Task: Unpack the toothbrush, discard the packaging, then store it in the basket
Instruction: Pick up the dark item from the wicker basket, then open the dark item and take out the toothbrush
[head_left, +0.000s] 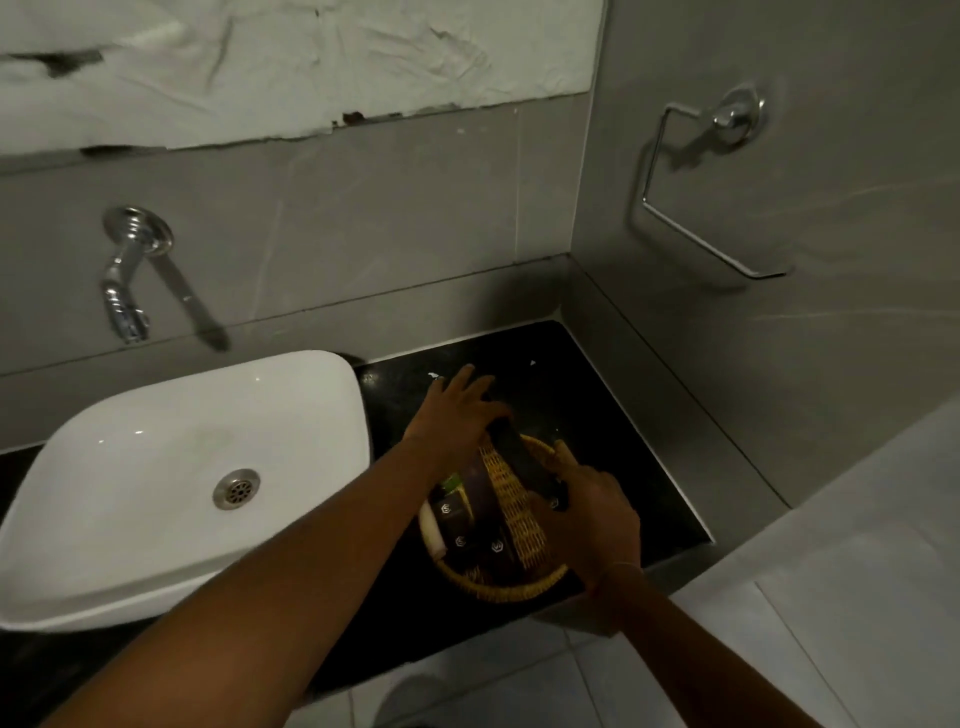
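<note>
Black counter (613, 395) (dim bathroom), both hands (457, 415) (587, 514) gripping dark box (524, 462) over basket (511, 590)

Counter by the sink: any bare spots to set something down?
Free: black counter behind and right of the wicker basket, up to the corner walls. Crowded: basket is full of dark boxes, both hands over it holding a long dark box. Sink fills the left.

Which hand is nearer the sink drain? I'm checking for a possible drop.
Left. The left hand is over the basket's far edge, just right of the sink; the drain lies further left. The right hand is beyond, over the basket's right side.
</note>
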